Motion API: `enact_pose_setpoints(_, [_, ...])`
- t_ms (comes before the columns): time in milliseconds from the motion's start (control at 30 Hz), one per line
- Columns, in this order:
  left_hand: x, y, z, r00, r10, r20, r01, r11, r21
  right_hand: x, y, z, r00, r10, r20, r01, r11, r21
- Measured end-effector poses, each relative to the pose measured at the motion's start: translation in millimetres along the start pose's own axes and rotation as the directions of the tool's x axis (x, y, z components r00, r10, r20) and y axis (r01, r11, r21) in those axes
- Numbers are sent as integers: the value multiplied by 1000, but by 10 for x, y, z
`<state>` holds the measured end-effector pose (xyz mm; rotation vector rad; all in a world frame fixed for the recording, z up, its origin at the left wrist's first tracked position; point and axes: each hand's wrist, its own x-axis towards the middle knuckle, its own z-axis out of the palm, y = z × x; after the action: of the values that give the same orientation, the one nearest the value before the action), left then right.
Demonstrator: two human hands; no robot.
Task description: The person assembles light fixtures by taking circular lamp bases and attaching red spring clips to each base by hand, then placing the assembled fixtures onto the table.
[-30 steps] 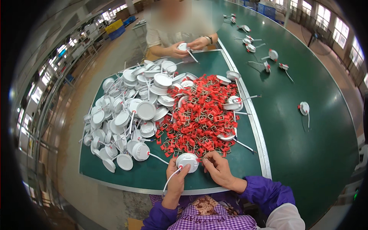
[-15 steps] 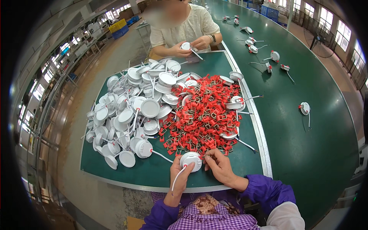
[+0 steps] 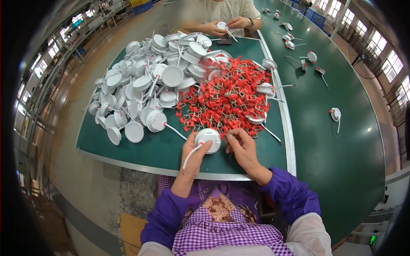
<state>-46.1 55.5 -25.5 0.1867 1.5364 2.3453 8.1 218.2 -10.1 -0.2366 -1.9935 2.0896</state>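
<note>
My left hand (image 3: 193, 154) grips a round white downlight (image 3: 208, 141) by its rim, with its back and white cable turned up. The cable hangs over my fingers toward the near edge. Right of it, my right hand (image 3: 243, 151) is closed in a pinch, its fingertips a little apart from the lamp. What it pinches, if anything, is too small to tell. Just beyond both hands lies a heap of red clips with metal springs (image 3: 232, 91). A large pile of white downlights (image 3: 141, 83) spreads to its left, cables sticking out.
The green worktable (image 3: 128, 155) has a metal edge strip. Along its right runs a long green belt (image 3: 333, 158) carrying several downlights fitted with red clips, one lamp (image 3: 336, 114) nearest. Across the table a person (image 3: 226, 17) holds another downlight. A dark phone (image 3: 224, 42) lies before them.
The view has tilted down, so the table and piles appear higher. My right fingertips have drawn slightly away from the downlight. My left hand keeps its grip.
</note>
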Motion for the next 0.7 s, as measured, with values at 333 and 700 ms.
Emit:
enact_pose_setpoints(333, [-86, -79, 13, 997, 78, 20, -79, 997, 12, -98, 64, -35, 997, -34, 64, 29, 996, 83])
enact_pose_setpoints(700, [-86, -85, 1, 996, 80, 39, -81, 996, 45, -94, 124, -66, 997, -32, 71, 25, 995, 99])
